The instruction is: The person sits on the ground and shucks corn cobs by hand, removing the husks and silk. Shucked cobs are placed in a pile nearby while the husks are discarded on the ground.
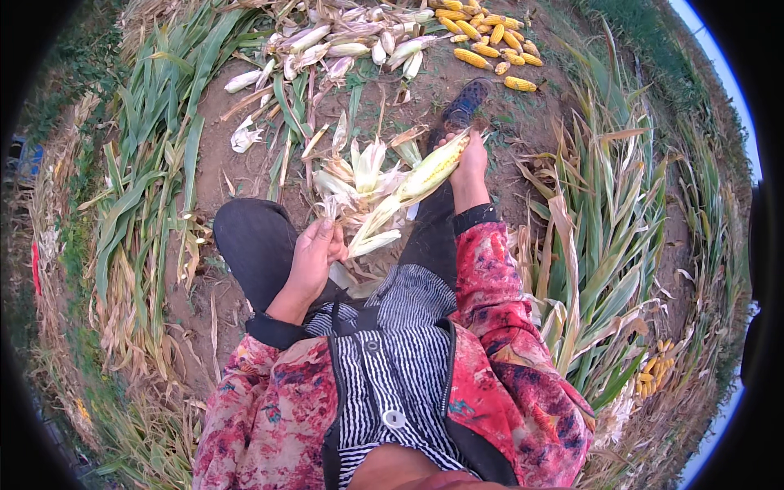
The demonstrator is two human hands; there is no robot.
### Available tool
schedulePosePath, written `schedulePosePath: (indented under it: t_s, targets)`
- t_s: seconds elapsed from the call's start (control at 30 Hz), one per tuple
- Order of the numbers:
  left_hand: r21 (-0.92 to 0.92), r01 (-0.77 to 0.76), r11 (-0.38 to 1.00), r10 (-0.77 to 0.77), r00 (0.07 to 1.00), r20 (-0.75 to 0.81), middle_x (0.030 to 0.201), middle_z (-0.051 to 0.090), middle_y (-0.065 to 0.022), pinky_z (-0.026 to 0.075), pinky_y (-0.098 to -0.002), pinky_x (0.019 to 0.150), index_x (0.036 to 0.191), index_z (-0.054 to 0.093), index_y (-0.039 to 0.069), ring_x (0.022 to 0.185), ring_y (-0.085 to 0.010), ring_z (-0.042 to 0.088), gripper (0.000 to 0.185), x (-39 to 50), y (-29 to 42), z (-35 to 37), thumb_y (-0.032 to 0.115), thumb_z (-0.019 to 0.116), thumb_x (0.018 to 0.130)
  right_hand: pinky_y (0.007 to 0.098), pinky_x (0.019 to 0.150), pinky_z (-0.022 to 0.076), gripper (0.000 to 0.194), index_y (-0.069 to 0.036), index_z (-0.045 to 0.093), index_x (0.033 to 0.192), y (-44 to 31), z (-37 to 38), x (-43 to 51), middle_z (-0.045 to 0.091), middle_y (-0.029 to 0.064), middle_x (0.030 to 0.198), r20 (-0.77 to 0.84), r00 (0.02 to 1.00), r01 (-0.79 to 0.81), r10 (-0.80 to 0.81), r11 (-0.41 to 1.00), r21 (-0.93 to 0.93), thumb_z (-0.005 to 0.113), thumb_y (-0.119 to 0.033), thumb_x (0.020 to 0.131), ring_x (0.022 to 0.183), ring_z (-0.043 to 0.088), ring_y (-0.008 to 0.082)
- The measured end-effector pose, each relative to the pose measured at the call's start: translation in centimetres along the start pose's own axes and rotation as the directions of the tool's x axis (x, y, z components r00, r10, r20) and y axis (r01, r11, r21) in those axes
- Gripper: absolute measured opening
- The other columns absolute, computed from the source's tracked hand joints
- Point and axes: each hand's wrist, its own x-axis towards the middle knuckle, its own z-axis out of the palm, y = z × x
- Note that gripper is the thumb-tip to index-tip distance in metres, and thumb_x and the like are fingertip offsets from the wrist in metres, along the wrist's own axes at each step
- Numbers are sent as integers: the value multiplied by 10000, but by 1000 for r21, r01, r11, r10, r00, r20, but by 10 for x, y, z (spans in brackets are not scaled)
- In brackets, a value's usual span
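My right hand (470, 160) grips an ear of corn (433, 166) near its upper end. Yellow kernels show along one side, while pale husk still wraps the lower part. Strips of husk (375, 231) trail from the ear down to my left hand (315, 254), which pinches them between thumb and fingers. Between my knees, behind the strips, lies a heap of loose pale husks (367, 168). The ear slants up to the right, above my right leg; the fingers behind it are partly hidden.
Ahead lie unhusked ears (343, 46) in a pile, with bare yellow cobs (490, 37) to their right. Cut corn stalks lie along the left (153, 159) and right (594, 263). More yellow cobs (655, 370) are at far right. My shoe (465, 101) rests on bare soil (205, 156).
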Motion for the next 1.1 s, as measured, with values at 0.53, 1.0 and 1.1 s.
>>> schedulePosePath:
  t_s: [0.53,1.0,1.1]
  targets:
    - [728,-272,630,247,958,144,1388,400,-238,321,-361,1086,1447,190,-62,1302,-282,408,1070,85,-33,39,528,753,754,354,910,472,357,75,605,1081,52,46,-100,642,171,1088,292,955,-8,52,989,-148,355,-161,988,1013,614,237]
    - [342,-342,875,369,929,-18,1203,508,-126,422,-313,984,1279,386,-13,1130,-203,511,892,91,-58,23,388,872,647,394,923,478,302,40,575,1092,67,32,-100,638,165,1101,293,951,-112,95,993,43,390,-178,993,1020,610,257]
    - [516,-358,778,407,913,21,1137,532,-112,453,-310,929,1233,415,11,1064,-188,539,824,94,-58,15,337,884,638,406,930,472,287,24,564,1100,73,26,-108,635,162,1109,287,952,-128,103,989,70,389,-178,995,1018,610,264]
